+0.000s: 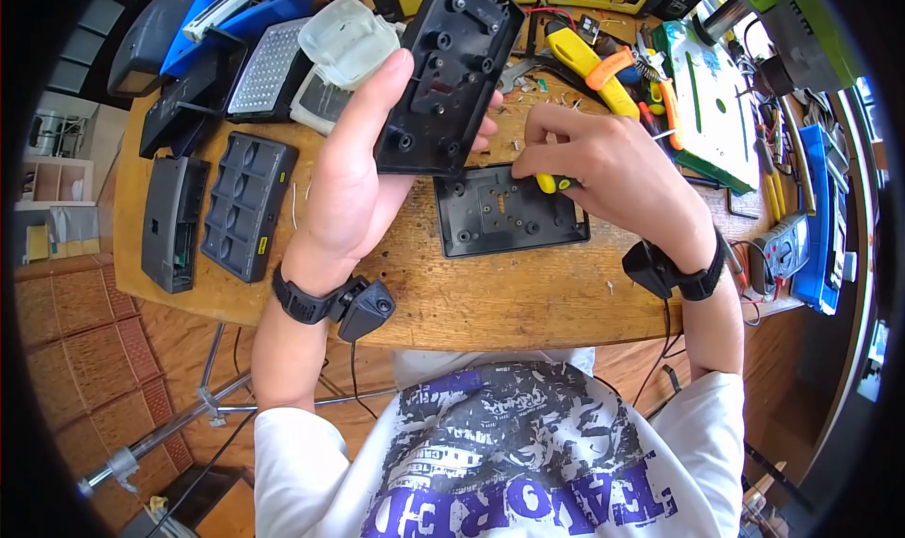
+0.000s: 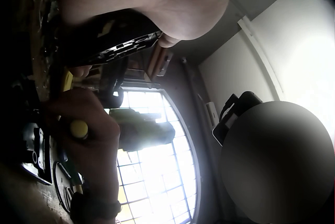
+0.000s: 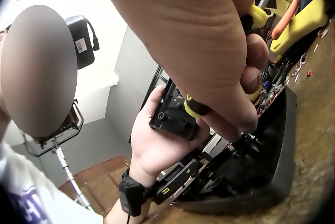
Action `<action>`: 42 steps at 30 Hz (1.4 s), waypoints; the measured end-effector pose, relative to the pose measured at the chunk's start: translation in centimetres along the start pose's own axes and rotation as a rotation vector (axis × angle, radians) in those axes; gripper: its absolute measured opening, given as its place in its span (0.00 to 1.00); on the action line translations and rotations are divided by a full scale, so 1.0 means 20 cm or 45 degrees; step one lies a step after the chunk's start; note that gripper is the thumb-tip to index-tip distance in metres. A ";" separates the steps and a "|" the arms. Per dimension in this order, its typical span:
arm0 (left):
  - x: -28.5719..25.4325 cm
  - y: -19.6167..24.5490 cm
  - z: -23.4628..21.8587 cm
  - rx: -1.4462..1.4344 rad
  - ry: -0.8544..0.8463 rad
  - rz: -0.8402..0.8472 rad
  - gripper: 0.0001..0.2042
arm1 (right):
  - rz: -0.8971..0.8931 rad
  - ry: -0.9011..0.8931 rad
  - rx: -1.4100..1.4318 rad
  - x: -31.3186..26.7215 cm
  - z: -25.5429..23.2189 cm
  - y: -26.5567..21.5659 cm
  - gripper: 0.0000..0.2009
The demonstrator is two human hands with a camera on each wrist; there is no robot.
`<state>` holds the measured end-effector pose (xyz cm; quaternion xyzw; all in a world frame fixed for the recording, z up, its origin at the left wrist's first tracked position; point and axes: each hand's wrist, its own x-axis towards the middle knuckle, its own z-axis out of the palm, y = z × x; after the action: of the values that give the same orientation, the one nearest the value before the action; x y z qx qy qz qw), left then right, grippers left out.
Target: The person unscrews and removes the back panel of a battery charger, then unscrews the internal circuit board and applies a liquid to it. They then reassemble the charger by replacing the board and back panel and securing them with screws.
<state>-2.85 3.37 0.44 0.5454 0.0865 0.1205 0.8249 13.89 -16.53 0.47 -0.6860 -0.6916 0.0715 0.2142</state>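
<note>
Left hand (image 1: 344, 185) holds a black plastic panel (image 1: 448, 90), tilted up above the wooden bench (image 1: 528, 298) — thumb at one edge, fingertips at the other. Right hand (image 1: 617, 161) grips a yellow-and-black tool handle (image 3: 196, 106); working tip not discernible. Second black panel (image 1: 514, 238) lies on the bench — near the right hand.
</note>
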 end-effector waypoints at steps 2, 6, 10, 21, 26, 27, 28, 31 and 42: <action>0.00 0.00 0.00 -0.019 0.009 -0.003 0.34 | 0.023 -0.009 -0.062 0.00 0.02 0.01 0.19; 0.00 0.01 0.00 -0.008 0.005 0.011 0.33 | 0.020 -0.046 -0.095 0.02 0.02 0.00 0.18; 0.00 0.01 0.00 0.017 0.020 0.042 0.33 | 0.026 0.124 0.018 0.01 -0.02 -0.01 0.16; 0.00 -0.01 -0.02 0.025 0.020 0.059 0.31 | 0.044 0.175 0.141 0.00 -0.05 -0.04 0.11; 0.00 0.02 -0.01 0.046 0.016 0.055 0.32 | 0.066 0.107 0.093 0.00 -0.05 -0.04 0.10; 0.00 0.01 -0.01 0.043 0.019 0.059 0.32 | 0.081 0.090 0.081 0.00 -0.05 -0.04 0.11; 0.00 0.01 -0.02 -0.022 -0.012 0.046 0.33 | 0.077 0.086 0.079 -0.01 -0.05 -0.04 0.11; 0.00 0.02 -0.02 -0.101 -0.047 0.031 0.33 | 0.099 0.070 0.097 -0.01 -0.06 -0.06 0.15; 0.03 0.06 -0.02 -0.540 -0.219 0.004 0.27 | 0.105 0.019 0.094 0.01 -0.06 -0.06 0.18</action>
<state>-2.53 4.45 1.38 0.3682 -0.0122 0.0903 0.9253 13.30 -16.68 2.00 -0.7062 -0.6580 0.1005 0.2414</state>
